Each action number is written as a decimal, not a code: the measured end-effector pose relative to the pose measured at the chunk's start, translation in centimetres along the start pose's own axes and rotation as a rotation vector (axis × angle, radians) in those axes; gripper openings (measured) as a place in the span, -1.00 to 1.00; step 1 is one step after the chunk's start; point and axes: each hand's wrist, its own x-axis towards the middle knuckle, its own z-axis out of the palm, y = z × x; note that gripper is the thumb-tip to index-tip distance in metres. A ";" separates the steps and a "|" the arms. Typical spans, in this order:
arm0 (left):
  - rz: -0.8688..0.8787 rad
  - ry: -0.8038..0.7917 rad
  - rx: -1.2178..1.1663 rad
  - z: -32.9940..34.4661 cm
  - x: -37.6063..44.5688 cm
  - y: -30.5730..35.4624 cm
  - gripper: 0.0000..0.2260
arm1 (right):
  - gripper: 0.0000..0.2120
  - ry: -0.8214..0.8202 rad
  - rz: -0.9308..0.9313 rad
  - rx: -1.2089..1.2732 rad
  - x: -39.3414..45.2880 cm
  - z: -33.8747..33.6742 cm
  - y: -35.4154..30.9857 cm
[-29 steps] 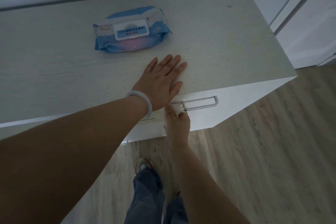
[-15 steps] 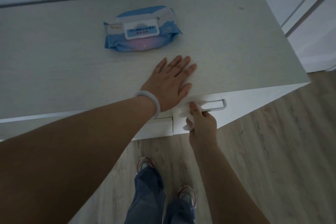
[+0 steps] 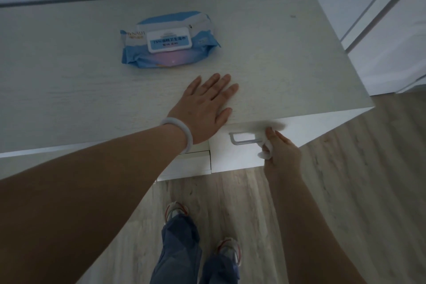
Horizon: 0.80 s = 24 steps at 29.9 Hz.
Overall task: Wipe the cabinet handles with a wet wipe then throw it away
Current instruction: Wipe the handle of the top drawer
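The right hand (image 3: 282, 154) pinches a wet wipe (image 3: 266, 150) against the cabinet handle (image 3: 244, 138); the left hand (image 3: 202, 108), its grip wide, lies flat on the surface (image 3: 69, 90).

A: What does the person wear?
B: Both arms are bare — on the left wrist is a pale, smooth bangle (image 3: 182, 134). Lower I see blue jeans (image 3: 184, 249) and light sneakers (image 3: 228, 250) with red-orange trim — no sleeves visible
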 end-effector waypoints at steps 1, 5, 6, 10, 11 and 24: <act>0.003 -0.002 0.003 0.0 0.0 0.1 -0.46 | -0.88 0.026 0.018 0.032 0.0 0.3 0.2; 0.001 -0.007 -0.002 -0.2 0.1 0.2 -0.46 | -0.85 -0.019 0.140 0.032 -2.0 2.4 2.2; 0.000 -0.008 -0.005 -0.2 0.1 0.3 -0.46 | -0.88 -0.044 0.175 0.045 -2.7 2.8 2.8; 0.003 -0.007 0.000 -0.3 0.1 0.3 -0.47 | -0.91 0.012 0.196 0.180 -1.8 2.0 1.3; 0.004 -0.007 -0.001 -0.3 0.1 0.4 -0.47 | -0.84 0.028 0.186 0.189 -0.9 1.2 0.4; 0.005 -0.004 -0.004 -0.3 0.1 0.4 -0.46 | -0.77 -0.220 0.224 0.363 2.7 -1.0 1.2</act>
